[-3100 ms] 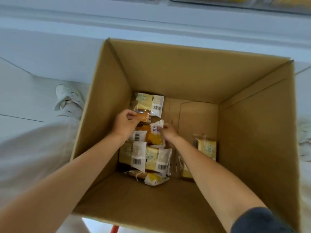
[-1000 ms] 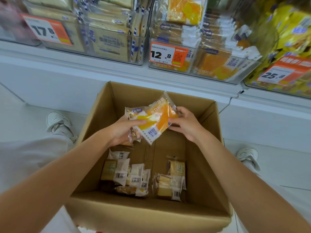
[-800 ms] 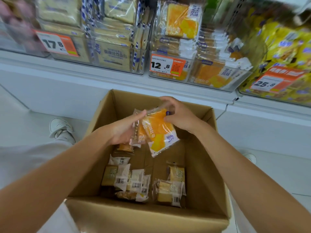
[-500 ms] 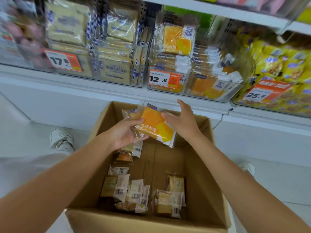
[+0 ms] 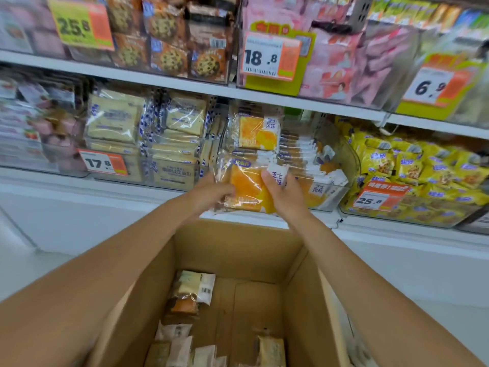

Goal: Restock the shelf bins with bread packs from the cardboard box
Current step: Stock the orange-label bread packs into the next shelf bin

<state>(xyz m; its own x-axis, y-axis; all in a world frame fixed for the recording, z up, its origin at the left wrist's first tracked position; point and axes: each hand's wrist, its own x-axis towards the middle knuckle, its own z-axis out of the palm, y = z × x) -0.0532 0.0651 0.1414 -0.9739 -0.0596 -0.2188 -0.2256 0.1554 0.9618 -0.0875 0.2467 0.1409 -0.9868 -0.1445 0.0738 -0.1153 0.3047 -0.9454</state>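
An orange bread pack (image 5: 244,185) in clear wrap is up at the front of the middle clear shelf bin (image 5: 341,193), which holds several matching orange packs. My left hand (image 5: 211,193) grips its left side. My right hand (image 5: 281,193) grips its right side, thumb over the white label. Below my arms the open cardboard box (image 5: 232,250) sits on the floor with several pale and brown bread packs (image 5: 191,291) on its bottom.
To the left a bin of pale toast packs (image 5: 148,133) carries a 17.8 tag. A bin of yellow snack bags (image 5: 412,170) with a 25.8 tag is on the right. The upper shelf (image 5: 185,84) holds cookie packs and pink packs.
Both hands have lifted the orange pack out of the box, turned it upright and carried it up to the middle bin. The view has tilted up toward the shelves.
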